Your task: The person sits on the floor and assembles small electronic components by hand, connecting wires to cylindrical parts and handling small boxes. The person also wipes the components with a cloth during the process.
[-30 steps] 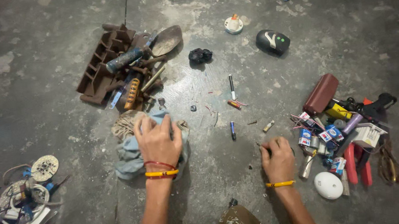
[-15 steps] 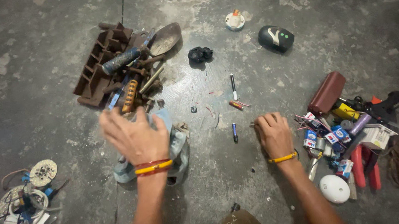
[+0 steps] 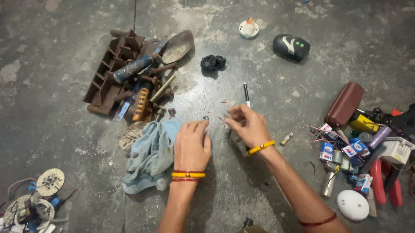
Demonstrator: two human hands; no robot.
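Your left hand (image 3: 191, 148) lies flat, fingers together, on the pale blue rag (image 3: 150, 155) on the floor; your right hand (image 3: 246, 125) pinches something too small to tell just beside it. Small blue-and-white packets (image 3: 344, 151) lie well right.

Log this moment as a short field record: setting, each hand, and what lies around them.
Setting: bare grey concrete floor, seen from above.
Left hand: palm down on the floor, beside a crumpled light-blue cloth.
Right hand: fingertips pinched together just above the floor; whatever they hold is too small to tell.
Between hands: a small dark part on the floor.
Upper left: rusty brown rack with a trowel.
Right: pile of small boxes, red-handled pliers, white egg-shaped object.
Lower left: round LED board with wires.
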